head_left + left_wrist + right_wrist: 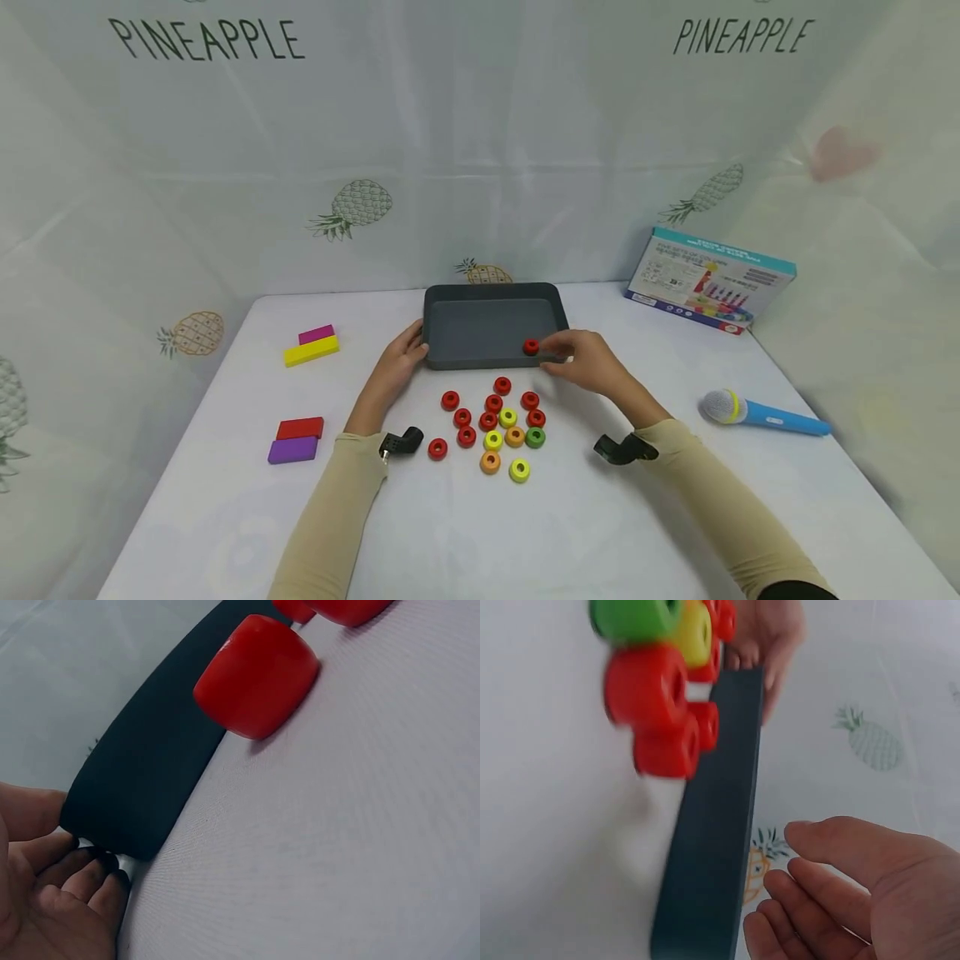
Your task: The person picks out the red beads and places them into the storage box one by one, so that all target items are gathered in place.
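Observation:
A dark grey rectangular tray (480,321) lies at the table's back. At its front left side my left hand (397,367) grips the tray edge, thumb at the rim and fingers curled by the corner in the left wrist view. A red ring-shaped bead (531,347) is in the tray's front right part. Just right of that bead, my right hand (585,362) hovers over the tray's right corner, thumb and fingers apart; nothing shows between them in the right wrist view. In front of the tray lie several loose beads, red (488,421), yellow (519,471), orange (490,462) and green (535,437).
To the left lie a yellow block (311,351), a magenta block (316,334), a red block (300,428) and a purple block (292,450). On the right are a blue toy microphone (780,417) and a printed box (708,279). A pineapple-print curtain (480,167) hangs behind the table.

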Tool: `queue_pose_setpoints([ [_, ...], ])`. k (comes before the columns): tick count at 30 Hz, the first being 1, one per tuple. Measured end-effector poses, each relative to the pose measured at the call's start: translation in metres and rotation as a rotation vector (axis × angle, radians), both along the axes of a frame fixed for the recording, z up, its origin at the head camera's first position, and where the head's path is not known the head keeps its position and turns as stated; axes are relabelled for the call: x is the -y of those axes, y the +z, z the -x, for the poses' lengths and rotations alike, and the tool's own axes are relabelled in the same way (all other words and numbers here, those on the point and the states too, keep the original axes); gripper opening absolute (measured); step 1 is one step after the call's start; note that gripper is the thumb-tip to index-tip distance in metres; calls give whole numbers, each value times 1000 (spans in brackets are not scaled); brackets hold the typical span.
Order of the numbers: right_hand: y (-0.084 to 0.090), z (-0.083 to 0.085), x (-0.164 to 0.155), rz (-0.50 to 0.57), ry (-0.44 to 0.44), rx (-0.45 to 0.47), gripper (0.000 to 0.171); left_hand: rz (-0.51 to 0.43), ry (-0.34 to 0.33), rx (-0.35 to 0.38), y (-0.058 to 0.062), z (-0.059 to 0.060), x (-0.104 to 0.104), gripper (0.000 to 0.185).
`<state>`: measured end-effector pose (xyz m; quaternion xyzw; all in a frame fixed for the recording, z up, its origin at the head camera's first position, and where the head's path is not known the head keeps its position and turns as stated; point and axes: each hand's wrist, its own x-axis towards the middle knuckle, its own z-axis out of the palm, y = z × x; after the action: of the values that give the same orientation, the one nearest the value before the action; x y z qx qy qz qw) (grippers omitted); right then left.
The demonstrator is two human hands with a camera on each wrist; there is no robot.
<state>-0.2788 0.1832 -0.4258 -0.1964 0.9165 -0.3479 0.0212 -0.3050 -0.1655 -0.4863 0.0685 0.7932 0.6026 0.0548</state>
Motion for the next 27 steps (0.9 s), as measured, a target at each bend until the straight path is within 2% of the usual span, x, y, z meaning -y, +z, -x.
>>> queue_pose_setpoints([
  [4,-8,-17,2,37,24,10,34,-22,-9,-4,0,0,-1,62],
  [14,-29,-46,2,102,77,122,27,-47,-21,-11,-2,2,0,61],
  [27,-42,-56,1,95,65,156,23,-56,-10,-5,-4,1,0,61],
])
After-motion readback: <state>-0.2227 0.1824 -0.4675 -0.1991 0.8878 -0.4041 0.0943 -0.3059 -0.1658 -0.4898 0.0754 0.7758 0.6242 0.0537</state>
